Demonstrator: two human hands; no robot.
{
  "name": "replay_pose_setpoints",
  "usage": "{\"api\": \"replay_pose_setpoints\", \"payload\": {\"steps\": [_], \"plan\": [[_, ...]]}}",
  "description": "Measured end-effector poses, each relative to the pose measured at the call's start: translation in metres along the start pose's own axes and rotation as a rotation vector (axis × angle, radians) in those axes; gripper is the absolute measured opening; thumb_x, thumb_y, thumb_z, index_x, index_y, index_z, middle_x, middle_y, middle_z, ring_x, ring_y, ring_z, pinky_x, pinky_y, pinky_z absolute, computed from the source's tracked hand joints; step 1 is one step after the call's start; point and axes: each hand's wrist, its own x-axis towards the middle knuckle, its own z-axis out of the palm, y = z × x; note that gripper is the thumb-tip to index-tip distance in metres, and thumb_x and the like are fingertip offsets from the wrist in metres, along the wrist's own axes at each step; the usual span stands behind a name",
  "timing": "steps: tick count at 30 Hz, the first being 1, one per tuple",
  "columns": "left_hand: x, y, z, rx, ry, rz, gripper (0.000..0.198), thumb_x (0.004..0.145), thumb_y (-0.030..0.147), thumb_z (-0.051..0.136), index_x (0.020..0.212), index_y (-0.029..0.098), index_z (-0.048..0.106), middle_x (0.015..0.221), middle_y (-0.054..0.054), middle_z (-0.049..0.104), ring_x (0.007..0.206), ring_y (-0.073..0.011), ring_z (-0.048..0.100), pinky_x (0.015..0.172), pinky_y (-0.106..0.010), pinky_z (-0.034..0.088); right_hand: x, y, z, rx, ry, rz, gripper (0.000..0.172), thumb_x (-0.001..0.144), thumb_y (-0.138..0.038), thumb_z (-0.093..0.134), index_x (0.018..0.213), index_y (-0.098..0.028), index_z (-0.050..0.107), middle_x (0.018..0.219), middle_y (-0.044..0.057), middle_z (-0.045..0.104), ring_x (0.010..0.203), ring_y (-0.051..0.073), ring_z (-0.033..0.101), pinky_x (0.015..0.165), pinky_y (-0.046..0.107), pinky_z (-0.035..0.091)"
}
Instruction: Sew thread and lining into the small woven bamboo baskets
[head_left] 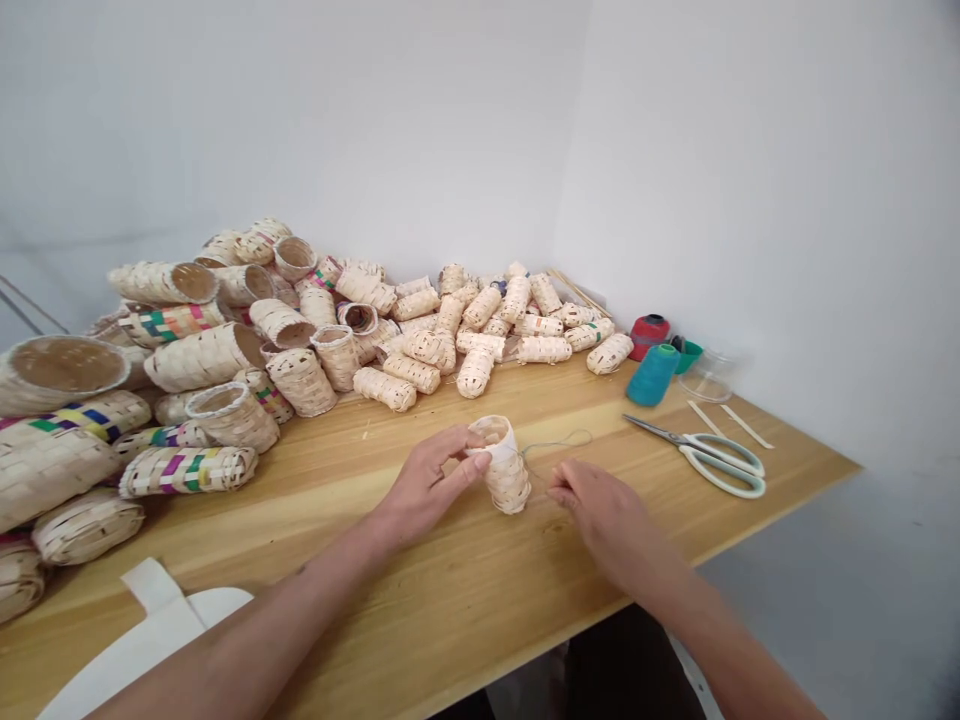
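My left hand (427, 485) grips a small woven bamboo basket (504, 470) by its rim, just above the wooden table (420, 600). A thin thread (559, 442) loops from the basket toward my right hand (600, 510), whose fingertips are pinched together on it close to the basket's right side. Whether a needle is in that pinch is too small to see.
A big heap of woven baskets (225, 350), some with coloured bands, fills the table's left and back. Scissors (712, 455), a teal thread spool (652, 375), a red spool (649, 335), a clear dish (709, 375) and thin strips (742, 425) lie at the right. A white cloth (157, 620) sits near left.
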Motion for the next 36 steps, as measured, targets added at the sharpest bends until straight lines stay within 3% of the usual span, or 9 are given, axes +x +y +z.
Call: {"api": "replay_pose_setpoints", "payload": {"steps": [5,10,15,19,25,36], "plan": [[0.000,0.001,0.001,0.007,-0.026,-0.007,0.024,0.092,0.032,0.044,0.080,0.018,0.058,0.079,-0.003,0.059,0.076,-0.0170,0.055,0.071,-0.029,0.043,-0.003,-0.011,-0.032,0.368,-0.015,0.064,0.011,0.089,-0.023,0.052,0.083,-0.023,0.061,0.081,-0.002,0.067,0.074,0.015,0.061,0.067,0.025,0.045],[0.000,0.004,0.003,0.021,-0.050,0.039,0.023,0.092,0.029,0.044,0.075,0.017,0.056,0.080,-0.003,0.057,0.077,-0.0162,0.053,0.073,-0.029,0.043,0.001,-0.022,-0.035,0.610,0.056,0.041,0.019,0.088,-0.023,0.056,0.101,-0.027,0.068,0.097,-0.001,0.069,0.088,0.015,0.063,0.076,0.024,0.047],[-0.001,0.007,0.004,0.063,-0.064,0.050,0.024,0.092,0.031,0.044,0.076,0.018,0.058,0.081,-0.004,0.059,0.078,-0.0175,0.054,0.075,-0.030,0.044,0.006,-0.025,-0.024,0.546,0.162,-0.076,0.020,0.090,-0.020,0.050,0.095,-0.025,0.069,0.089,0.000,0.068,0.081,0.016,0.062,0.072,0.026,0.047],[-0.002,0.008,0.005,0.076,-0.074,0.034,0.025,0.092,0.033,0.043,0.078,0.019,0.059,0.084,-0.005,0.061,0.080,-0.0191,0.056,0.077,-0.032,0.045,0.007,-0.028,-0.020,0.391,0.224,-0.030,0.019,0.092,-0.021,0.046,0.085,-0.022,0.064,0.080,0.001,0.065,0.075,0.017,0.059,0.068,0.027,0.045],[-0.001,0.009,0.005,0.062,-0.043,0.069,0.022,0.091,0.030,0.045,0.078,0.019,0.059,0.084,-0.004,0.060,0.081,-0.0181,0.056,0.077,-0.031,0.044,0.007,-0.033,-0.018,0.272,0.249,-0.047,0.015,0.091,-0.023,0.048,0.083,-0.021,0.061,0.081,0.002,0.062,0.080,0.018,0.056,0.072,0.029,0.042],[-0.002,0.004,0.007,0.114,-0.010,0.072,0.019,0.091,0.029,0.047,0.090,0.017,0.062,0.091,-0.006,0.063,0.086,-0.0186,0.057,0.080,-0.032,0.045,0.005,-0.032,-0.014,0.302,0.248,-0.035,0.016,0.091,-0.021,0.048,0.091,-0.022,0.064,0.081,0.002,0.063,0.079,0.018,0.057,0.071,0.029,0.043]]}}
